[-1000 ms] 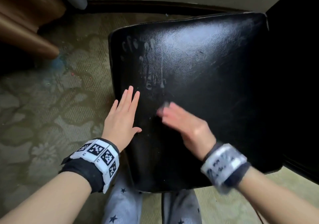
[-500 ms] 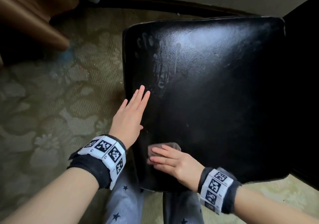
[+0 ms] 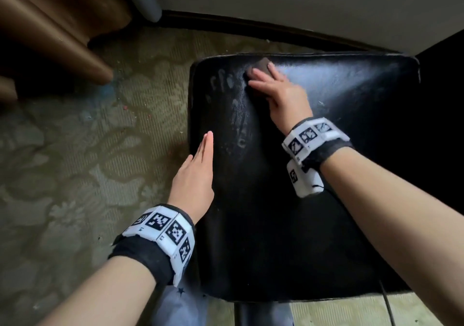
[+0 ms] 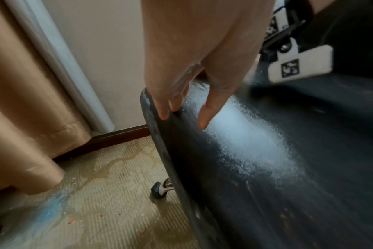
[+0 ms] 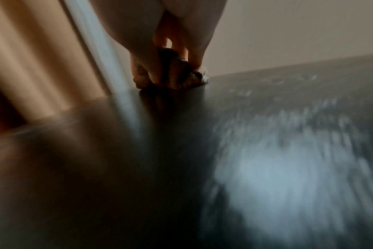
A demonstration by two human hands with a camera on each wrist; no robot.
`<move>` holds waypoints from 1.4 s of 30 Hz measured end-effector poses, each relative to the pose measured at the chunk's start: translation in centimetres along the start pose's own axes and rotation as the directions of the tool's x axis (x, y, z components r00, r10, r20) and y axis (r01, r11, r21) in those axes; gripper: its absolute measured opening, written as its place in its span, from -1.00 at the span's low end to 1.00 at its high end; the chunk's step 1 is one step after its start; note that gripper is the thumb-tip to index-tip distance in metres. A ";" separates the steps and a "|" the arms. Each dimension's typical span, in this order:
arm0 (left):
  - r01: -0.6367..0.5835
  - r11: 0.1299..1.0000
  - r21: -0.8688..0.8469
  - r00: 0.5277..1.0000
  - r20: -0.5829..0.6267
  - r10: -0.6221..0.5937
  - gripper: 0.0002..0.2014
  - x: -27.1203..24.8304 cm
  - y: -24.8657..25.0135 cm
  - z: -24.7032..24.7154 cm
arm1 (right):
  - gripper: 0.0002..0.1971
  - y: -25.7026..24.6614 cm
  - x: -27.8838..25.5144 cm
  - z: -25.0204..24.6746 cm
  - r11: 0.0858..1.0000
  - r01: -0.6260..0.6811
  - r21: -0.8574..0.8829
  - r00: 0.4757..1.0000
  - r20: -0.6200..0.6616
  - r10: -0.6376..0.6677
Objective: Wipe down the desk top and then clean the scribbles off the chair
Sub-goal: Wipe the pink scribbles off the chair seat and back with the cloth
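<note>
Two hands are on the black chair seat (image 3: 313, 175), which fills the centre and right of the head view. The right hand (image 3: 281, 94), in the upper middle of the frame near the seat's far edge, presses a dark cloth (image 3: 261, 65) onto the seat, fingers laid over it; in the blurred right wrist view the fingers (image 5: 147, 67) curl down around the bunched cloth, so this grip is clamped on the cloth. Pale scribbles (image 3: 233, 114) streak the seat just left of that hand, running down toward mid-frame. The left hand (image 3: 195, 175) lies flat along the seat's left edge, fingers straight and together, its grip holding nothing; the left wrist view shows the fingertips (image 4: 204, 121) resting on the seat by the rim. Patterned carpet (image 3: 88, 162) fills the left, with a tan curtain (image 3: 50, 24) in the upper left corner.
</note>
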State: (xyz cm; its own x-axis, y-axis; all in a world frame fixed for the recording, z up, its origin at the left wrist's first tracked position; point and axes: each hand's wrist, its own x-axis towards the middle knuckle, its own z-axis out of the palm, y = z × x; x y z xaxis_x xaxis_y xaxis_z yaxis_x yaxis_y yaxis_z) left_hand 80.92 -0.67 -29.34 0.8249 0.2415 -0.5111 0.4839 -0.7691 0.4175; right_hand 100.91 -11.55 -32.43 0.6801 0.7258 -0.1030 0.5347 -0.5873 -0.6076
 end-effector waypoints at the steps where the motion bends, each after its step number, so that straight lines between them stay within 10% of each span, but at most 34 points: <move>1: 0.013 1.000 -0.002 1.000 0.005 -0.013 -0.10 0.1 0.2 -0.1 | -0.49 -0.5 -1.0 0.7 0.997 0.072 -0.021 0.997 0.004 -0.072; 4: 0.039 0.999 0.007 0.999 0.015 -0.039 -0.10 0.1 0.2 -0.4 | -0.58 -1.8 -6.3 3.3 0.924 0.382 0.001 0.914 0.144 -0.378; 10: 0.071 0.997 0.010 0.997 0.022 -0.071 -0.11 -0.3 -0.7 -0.6 | -0.39 -2.8 -16.0 5.5 0.794 0.565 0.226 0.623 0.514 -0.590; 14: 0.077 0.997 -0.012 0.997 0.025 -0.077 -0.10 -0.6 -1.4 -0.4 | -0.59 -2.7 -8.6 1.2 0.823 0.436 0.364 0.775 0.314 -0.549; 17: 0.090 0.995 -0.036 0.996 0.015 -0.090 -0.11 -1.0 -1.7 -0.3 | -0.54 -1.7 0.0 -1.5 0.928 0.350 0.130 0.929 0.075 -0.361; 21: 0.103 0.993 -0.064 0.995 -0.001 -0.103 -0.13 -1.3 -2.1 -0.1 | -0.51 -0.6 6.2 -1.8 0.989 0.123 -0.083 0.990 0.077 -0.116; 26: 0.157 0.982 -0.105 0.988 0.009 -0.156 -0.11 -1.4 -2.6 0.2 | -0.51 -2.0 2.9 3.0 0.919 0.329 -0.215 0.941 0.151 -0.302; 31: 0.221 0.965 -0.140 0.975 0.031 -0.219 -0.09 -1.8 -3.5 0.4 | -0.58 -4.7 -4.8 6.9 0.710 0.690 -0.139 0.700 0.375 -0.607; 33: 0.231 0.961 -0.152 0.973 0.027 -0.230 -0.08 -1.9 -4.1 0.0 | -0.59 -5.7 -8.2 8.3 0.729 0.684 -0.033 0.669 0.425 -0.609; 36: 0.243 0.961 -0.130 0.970 0.009 -0.244 -0.09 -1.8 -5.2 -0.6 | -0.33 -7.8 -13.5 9.1 0.941 0.311 0.135 0.590 0.749 -0.302; 39: 0.250 0.963 -0.097 0.968 0.003 -0.251 -0.11 -1.6 -5.5 -0.9 | -0.18 -9.2 -13.4 8.5 0.892 0.405 0.201 0.439 0.813 -0.382; 40: 0.246 0.965 -0.093 0.969 0.006 -0.247 -0.11 -1.5 -5.4 -0.9 | -0.33 -9.8 -11.4 7.4 0.902 0.372 0.218 0.447 0.810 -0.380; 42: 0.222 0.971 -0.094 0.975 0.003 -0.223 -0.10 -1.2 -5.0 -0.7 | -0.55 -9.1 -6.6 5.9 0.852 0.464 0.243 0.631 0.584 -0.511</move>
State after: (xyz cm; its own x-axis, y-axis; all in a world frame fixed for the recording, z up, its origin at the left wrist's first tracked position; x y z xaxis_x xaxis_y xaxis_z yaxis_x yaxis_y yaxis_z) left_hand 77.76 3.27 -30.28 0.6958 0.4051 -0.5931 0.6799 -0.6376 0.3622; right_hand 88.62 -8.85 -30.82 -0.1362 0.9672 -0.2144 0.6491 -0.0763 -0.7569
